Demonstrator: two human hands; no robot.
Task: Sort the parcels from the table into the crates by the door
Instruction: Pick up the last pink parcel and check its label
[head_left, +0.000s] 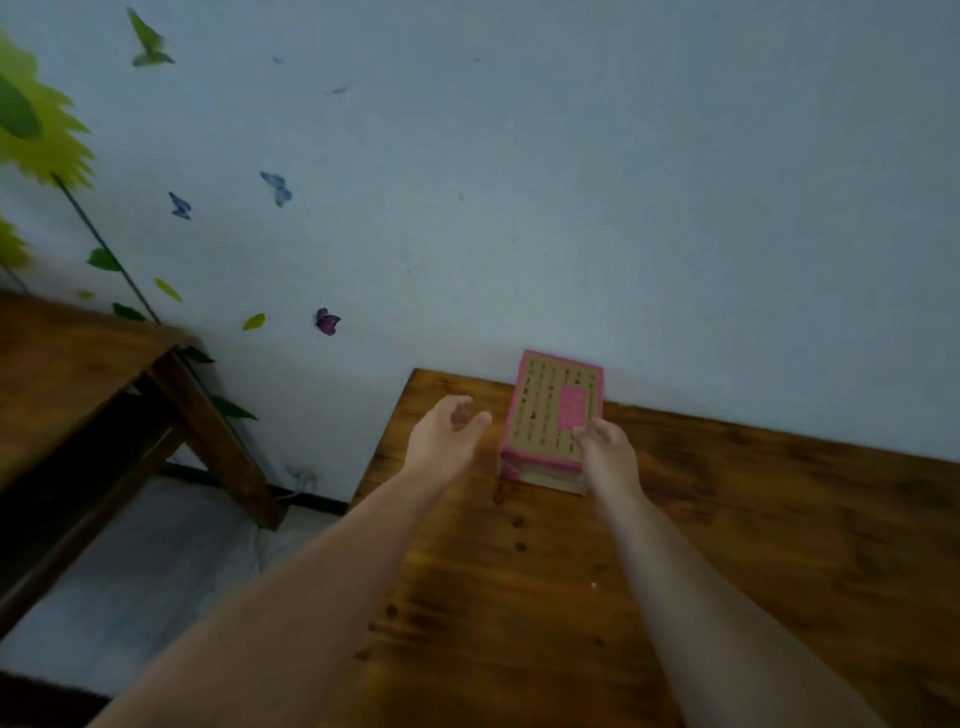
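A tan parcel with pink edges and a pink label (550, 410) lies on the wooden table (727, 545), up against the wall at the table's far side. My right hand (608, 452) is at the parcel's near right corner, fingers curled onto its top and side. My left hand (447, 436) hovers a short way left of the parcel, fingers loosely curved, holding nothing and not touching the box. No crates are in view.
A second wooden table or bench (78, 374) stands to the left across a gap of grey floor (156, 561). The pale wall (571, 182) carries butterfly and leaf stickers. A white cable (298, 483) lies by the skirting.
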